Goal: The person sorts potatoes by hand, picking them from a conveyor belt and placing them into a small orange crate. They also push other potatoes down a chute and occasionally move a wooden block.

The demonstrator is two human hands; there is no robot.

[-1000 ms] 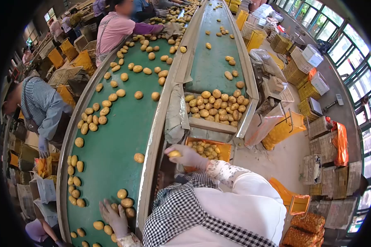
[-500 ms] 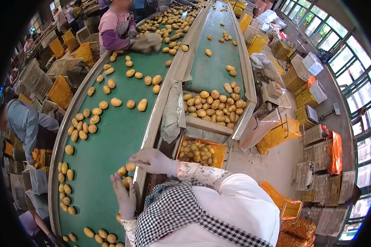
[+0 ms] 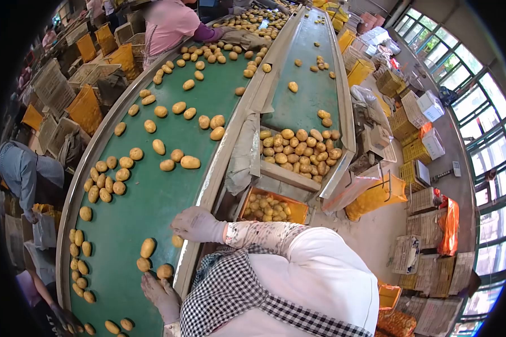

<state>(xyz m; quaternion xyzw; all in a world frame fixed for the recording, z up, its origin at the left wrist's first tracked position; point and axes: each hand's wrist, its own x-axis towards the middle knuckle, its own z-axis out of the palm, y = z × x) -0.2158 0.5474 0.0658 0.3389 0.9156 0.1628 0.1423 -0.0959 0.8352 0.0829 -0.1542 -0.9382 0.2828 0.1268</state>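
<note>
My left hand [image 3: 162, 297], in a soiled pale glove, is low over the green conveyor belt [image 3: 135, 208] with its fingers stretched out. Its fingertips are beside a potato [image 3: 165, 271] and just below a second potato [image 3: 144, 264]. A longer potato [image 3: 148, 247] lies beyond these. Gloved as well, my right hand [image 3: 199, 224] reaches across the belt's raised side rail, fingers extended and slightly bent. Close under its fingers is a partly hidden potato [image 3: 177, 241]; no grip on it shows.
Potatoes dot the belt, with a cluster [image 3: 104, 180] along its far side. A heap [image 3: 298, 149] fills the end of the neighbouring chute, above an orange crate [image 3: 272, 208]. Across the belt, a co-worker in pink [image 3: 171, 25] handles potatoes. Stacked crates [image 3: 416, 149] stand right.
My left hand has moved down and left, and my right hand slightly left. Potatoes formerly between my hands now lie farther out on the belt. The view has shifted; the co-worker's arm reaches farther right.
</note>
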